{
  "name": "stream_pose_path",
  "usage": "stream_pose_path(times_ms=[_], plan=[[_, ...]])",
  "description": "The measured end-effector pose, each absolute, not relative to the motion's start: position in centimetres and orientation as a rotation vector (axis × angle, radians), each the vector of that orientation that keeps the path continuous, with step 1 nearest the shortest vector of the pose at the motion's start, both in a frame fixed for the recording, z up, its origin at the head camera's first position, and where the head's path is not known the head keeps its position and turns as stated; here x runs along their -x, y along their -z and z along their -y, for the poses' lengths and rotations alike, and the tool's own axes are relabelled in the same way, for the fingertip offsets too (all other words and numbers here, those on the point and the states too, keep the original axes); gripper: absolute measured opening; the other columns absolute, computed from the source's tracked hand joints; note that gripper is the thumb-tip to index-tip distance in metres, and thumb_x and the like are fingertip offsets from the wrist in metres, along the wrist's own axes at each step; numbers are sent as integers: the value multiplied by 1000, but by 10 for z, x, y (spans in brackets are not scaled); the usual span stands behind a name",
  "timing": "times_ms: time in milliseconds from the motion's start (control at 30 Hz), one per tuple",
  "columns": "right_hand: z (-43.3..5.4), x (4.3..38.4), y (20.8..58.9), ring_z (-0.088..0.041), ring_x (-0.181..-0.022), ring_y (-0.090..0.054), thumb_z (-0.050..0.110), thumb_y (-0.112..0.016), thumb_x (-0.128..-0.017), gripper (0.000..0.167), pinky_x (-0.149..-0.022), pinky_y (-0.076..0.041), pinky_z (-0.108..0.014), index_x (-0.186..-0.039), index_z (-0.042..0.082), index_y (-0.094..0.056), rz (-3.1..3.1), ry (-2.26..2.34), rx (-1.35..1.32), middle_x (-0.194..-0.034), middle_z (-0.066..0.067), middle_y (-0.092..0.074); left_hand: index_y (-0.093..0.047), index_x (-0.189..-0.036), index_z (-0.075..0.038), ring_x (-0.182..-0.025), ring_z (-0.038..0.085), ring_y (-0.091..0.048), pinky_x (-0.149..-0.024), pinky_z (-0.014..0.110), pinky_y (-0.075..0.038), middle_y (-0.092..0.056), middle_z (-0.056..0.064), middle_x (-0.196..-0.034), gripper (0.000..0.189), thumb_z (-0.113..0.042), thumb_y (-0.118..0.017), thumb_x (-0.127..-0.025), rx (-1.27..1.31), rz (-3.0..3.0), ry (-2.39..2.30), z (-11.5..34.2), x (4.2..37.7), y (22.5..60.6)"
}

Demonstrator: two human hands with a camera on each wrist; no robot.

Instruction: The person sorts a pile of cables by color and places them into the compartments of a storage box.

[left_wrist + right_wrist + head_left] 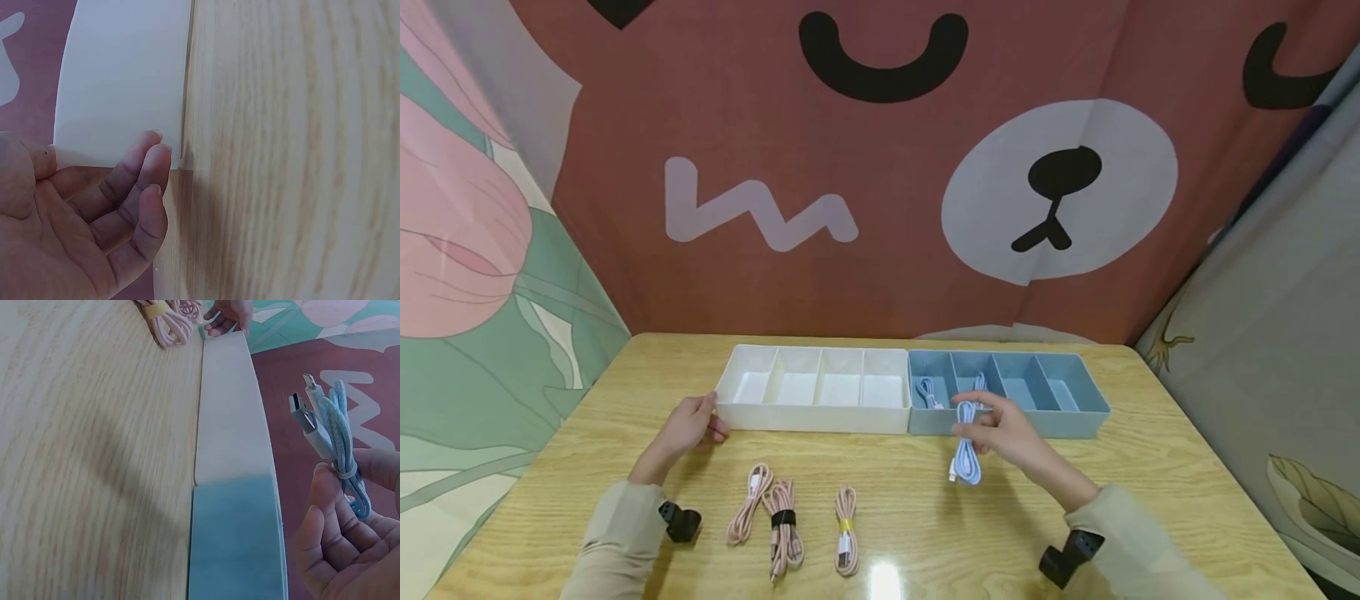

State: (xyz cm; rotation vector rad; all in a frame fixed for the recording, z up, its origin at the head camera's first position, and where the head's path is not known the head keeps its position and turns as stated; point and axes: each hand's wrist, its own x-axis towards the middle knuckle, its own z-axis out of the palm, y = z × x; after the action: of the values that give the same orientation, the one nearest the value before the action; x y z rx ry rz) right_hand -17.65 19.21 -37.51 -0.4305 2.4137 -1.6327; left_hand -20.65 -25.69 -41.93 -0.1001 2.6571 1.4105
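Note:
My right hand [1011,429] pinches a coiled light-blue USB cable [347,447] by its tie; its metal USB plug and a smaller plug stick out. It hangs in front of the blue divided box [1037,423], whose two left compartments each hold a light-blue cable [927,392]. My left hand [94,219] holds the left end of the white divided box [820,419], thumb at the upper rim and fingers by the end wall. The white box's compartments have nothing in them. Both boxes stand end to end.
Nearer me on the wooden table [700,575] lie three pink cable bundles: one coiled cable [748,504], a thicker bundle [781,542] with a black strap, and a cable [846,537] with a yellow tie. A printed curtain [850,292] hangs behind the table.

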Motion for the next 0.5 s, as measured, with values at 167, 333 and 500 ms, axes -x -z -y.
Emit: stream_pose_path(times_ms=[167, 333, 500], plan=[[-196, 179, 370, -16, -52, -49, 14, -65, -85, 46, -54, -45, -32, -125, 0, -48, -2417, 1647, 399, -55, -13, -50, -52, -98, 12, -63, 17, -57, -54, 34, -45, -62, 10, -73, 54, -28, -18, -102, 103, -2655, -1411, 258, 208, 420], [-199, 182, 364, -18, -53, -51, 14, -65, -85, 45, -55, -46, -30, -124, 0, -48, -2446, 1641, 391, -55, -12, -51, -53, -98, 12, -63, 16, -57, -54, 34, -45, -62, 10, -73, 55, -30, -18, -102, 101, -2649, -1415, 258, 208, 420], [-204, 185, 360, -17, -53, -52, 17, -66, -84, 47, -57, -47, -32, -125, 1, -49, -2457, 1645, 387, -54, -9, -50, -54, -96, 11, -63, 16, -57, -54, 34, -44, -62, 10, -73, 55, -30, -17, -102, 100, -2655, -1407, 258, 207, 420]])
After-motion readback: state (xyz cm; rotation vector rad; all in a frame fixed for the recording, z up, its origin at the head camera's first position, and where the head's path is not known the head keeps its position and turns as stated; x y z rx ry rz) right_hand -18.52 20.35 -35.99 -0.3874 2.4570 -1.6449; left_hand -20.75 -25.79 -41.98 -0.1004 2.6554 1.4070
